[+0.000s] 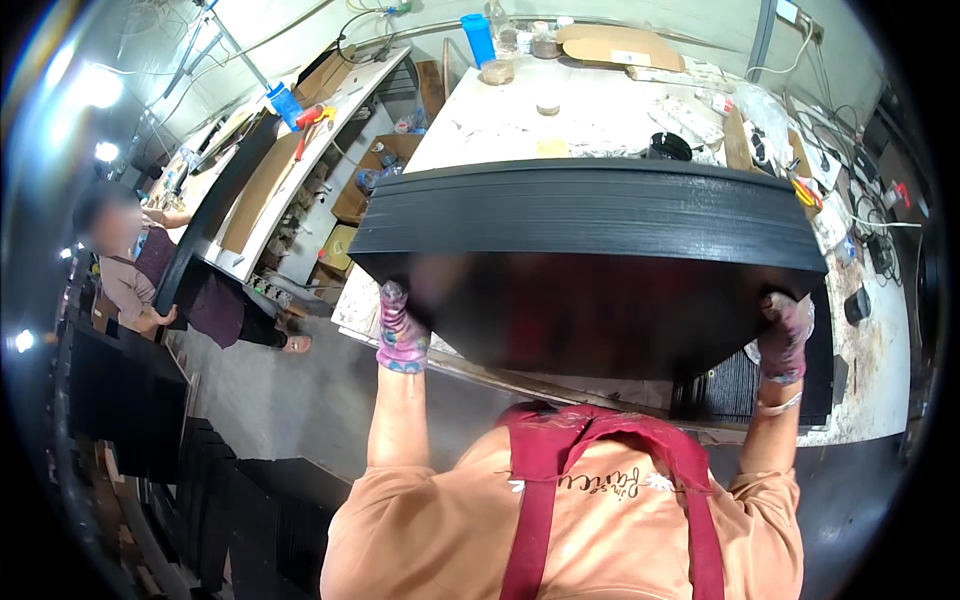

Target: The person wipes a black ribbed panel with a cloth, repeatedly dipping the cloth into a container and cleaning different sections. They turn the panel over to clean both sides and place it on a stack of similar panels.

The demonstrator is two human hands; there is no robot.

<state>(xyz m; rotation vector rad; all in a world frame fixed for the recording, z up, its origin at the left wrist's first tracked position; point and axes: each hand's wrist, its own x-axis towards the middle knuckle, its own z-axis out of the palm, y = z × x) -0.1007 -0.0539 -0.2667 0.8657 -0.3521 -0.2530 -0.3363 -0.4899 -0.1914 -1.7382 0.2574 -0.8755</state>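
Observation:
A wide, glossy black panel with a ribbed, layered-looking edge [585, 215] is held up across the front of the white table. My left hand [403, 335], in a patterned pink-purple glove, grips its lower left part. At the lower right, my right hand [783, 345] holds it in a matching glove. Both thumbs show against the near face, while most of the other fingers are hidden by the panel. Below it, next to my right hand, black slatted pieces [715, 395] lie on the table's near edge.
The stained white table [450, 135] carries a blue cup [478, 40], jars, a black tub [670, 147], a cardboard piece [620, 47], yellow-handled tool [806, 195] and tangled cables at right. A co-worker [150, 260] handles a long black panel at the left bench. Black panels [270, 520] stand on the floor at lower left.

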